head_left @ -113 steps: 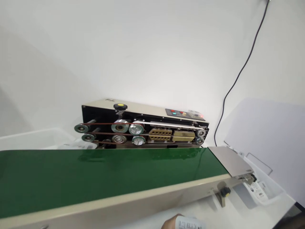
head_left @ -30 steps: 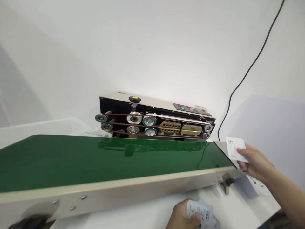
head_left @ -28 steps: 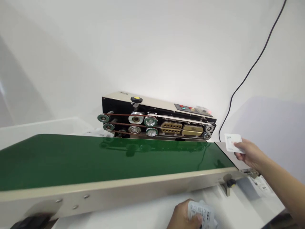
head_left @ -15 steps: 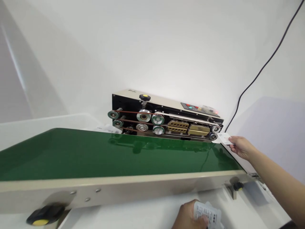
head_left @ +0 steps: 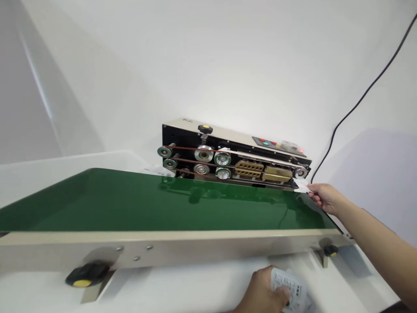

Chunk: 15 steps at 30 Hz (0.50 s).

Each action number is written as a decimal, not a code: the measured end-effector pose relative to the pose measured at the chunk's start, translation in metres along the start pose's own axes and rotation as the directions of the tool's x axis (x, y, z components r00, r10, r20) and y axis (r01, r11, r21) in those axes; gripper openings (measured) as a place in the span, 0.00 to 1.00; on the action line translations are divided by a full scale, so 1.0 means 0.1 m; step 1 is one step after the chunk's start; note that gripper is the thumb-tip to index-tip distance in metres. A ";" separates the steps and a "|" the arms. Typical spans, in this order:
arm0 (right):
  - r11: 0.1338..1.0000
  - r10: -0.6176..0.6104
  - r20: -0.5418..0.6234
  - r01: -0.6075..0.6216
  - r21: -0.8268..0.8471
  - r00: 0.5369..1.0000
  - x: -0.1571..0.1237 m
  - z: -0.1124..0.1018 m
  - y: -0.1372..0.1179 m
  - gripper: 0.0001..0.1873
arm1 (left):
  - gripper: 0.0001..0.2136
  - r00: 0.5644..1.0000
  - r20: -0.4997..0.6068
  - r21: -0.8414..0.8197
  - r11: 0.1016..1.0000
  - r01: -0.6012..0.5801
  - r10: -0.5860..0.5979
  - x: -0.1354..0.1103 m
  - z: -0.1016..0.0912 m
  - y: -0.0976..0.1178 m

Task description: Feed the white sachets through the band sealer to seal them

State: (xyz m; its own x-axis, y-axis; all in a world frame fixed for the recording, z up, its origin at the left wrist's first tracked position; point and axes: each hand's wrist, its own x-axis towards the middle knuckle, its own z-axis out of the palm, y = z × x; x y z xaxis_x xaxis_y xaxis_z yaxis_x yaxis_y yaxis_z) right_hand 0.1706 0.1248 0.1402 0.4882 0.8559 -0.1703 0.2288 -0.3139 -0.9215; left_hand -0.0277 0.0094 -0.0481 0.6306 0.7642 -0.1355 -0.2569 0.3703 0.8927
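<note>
My right hand (head_left: 325,198) pinches a small white pouch (head_left: 301,185) by its right edge. The pouch lies at the right end of a band sealer (head_left: 234,130), in front of the lower right wheel; whether the belts grip it I cannot tell. My left hand (head_left: 263,289), low in the view, is closed round several small printed pouches (head_left: 288,287) with dark lettering, its thumb pressed on their face. They are held in front of the conveyor's near side, below its frame.
A green conveyor belt (head_left: 130,204) runs along the sealer, with black knobs (head_left: 87,274) on its front frame. Small white pouches (head_left: 159,171) lie behind the belt, left of the sealer. A black cable (head_left: 355,106) hangs along the wall at right.
The pouch in my right hand has moved left against the sealer's end and now covers its lower right wheel. My left hand still holds its pouches. The view has shifted slightly.
</note>
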 end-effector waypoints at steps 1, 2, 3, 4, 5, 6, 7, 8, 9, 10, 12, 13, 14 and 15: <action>1.000 0.000 0.005 0.000 -0.007 1.000 0.00 0.01 -0.01 0.06 | 0.12 1.000 -0.012 0.046 0.999 -0.015 0.016 0.00 0.01 0.00; 1.000 0.000 0.008 0.001 -0.016 1.000 0.00 0.01 -0.02 0.06 | 0.13 0.999 -0.022 0.084 0.996 -0.026 0.028 0.00 0.02 0.00; 1.000 -0.001 0.007 0.001 -0.027 1.000 0.00 0.01 -0.04 0.07 | 0.13 0.999 -0.028 0.105 0.994 -0.033 0.036 0.00 0.02 0.01; 0.999 -0.005 -0.002 0.005 -0.040 1.000 -0.01 0.01 -0.06 0.07 | 0.13 0.999 -0.027 0.103 0.994 -0.033 0.036 0.00 0.03 0.01; 0.999 -0.016 -0.019 0.015 -0.052 1.000 -0.04 0.00 -0.08 0.06 | 0.13 0.999 -0.027 0.097 0.995 -0.030 0.032 0.00 0.04 0.02; 0.998 -0.034 -0.049 0.031 -0.060 0.998 -0.09 -0.02 -0.09 0.05 | 0.14 0.999 -0.035 0.094 0.995 -0.022 0.026 -0.01 0.05 0.04; 0.994 -0.081 -0.106 0.072 -0.079 0.991 -0.17 -0.04 -0.09 0.04 | 0.14 0.999 -0.047 0.088 0.996 -0.014 0.018 -0.02 0.06 0.06; 0.982 -0.167 -0.190 0.145 -0.123 0.967 -0.27 -0.07 -0.05 0.05 | 0.14 0.998 -0.061 0.078 0.997 -0.002 0.007 -0.03 0.08 0.09; 0.951 -0.289 -0.280 0.240 -0.196 0.916 -0.41 -0.11 0.01 0.07 | 0.13 0.997 -0.073 0.067 0.998 0.009 -0.004 -0.05 0.10 0.12; 0.897 -0.424 -0.345 0.334 -0.291 0.837 -0.57 -0.13 0.11 0.09 | 0.12 0.996 -0.086 0.058 0.998 0.019 -0.014 -0.06 0.11 0.16; 0.765 -0.628 -0.354 0.468 -0.441 0.693 -0.91 -0.16 0.42 0.13 | 0.10 0.994 -0.105 0.053 0.998 0.034 -0.028 -0.10 0.14 0.24; 0.749 -0.647 -0.315 0.499 -0.436 0.695 -1.07 -0.15 0.61 0.14 | 0.09 0.993 -0.107 0.060 0.997 0.046 -0.040 -0.12 0.15 0.27; 0.783 -0.607 -0.285 0.500 -0.370 0.741 -1.22 -0.13 0.82 0.15 | 0.08 0.993 -0.107 0.063 0.996 0.059 -0.052 -0.13 0.16 0.30; 0.843 -0.530 -0.268 0.464 -0.274 0.804 -1.36 -0.09 1.04 0.17 | 0.07 0.994 -0.094 0.058 0.996 0.068 -0.063 -0.13 0.15 0.32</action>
State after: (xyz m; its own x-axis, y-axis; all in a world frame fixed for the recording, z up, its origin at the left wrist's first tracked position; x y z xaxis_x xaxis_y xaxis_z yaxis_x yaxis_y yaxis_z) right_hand 0.1353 -0.0275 0.0707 0.4974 0.7447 0.4450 0.6501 0.0198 -0.7596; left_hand -0.0331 0.0027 -0.0112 0.5737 0.7858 -0.2311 -0.1699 0.3902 0.9049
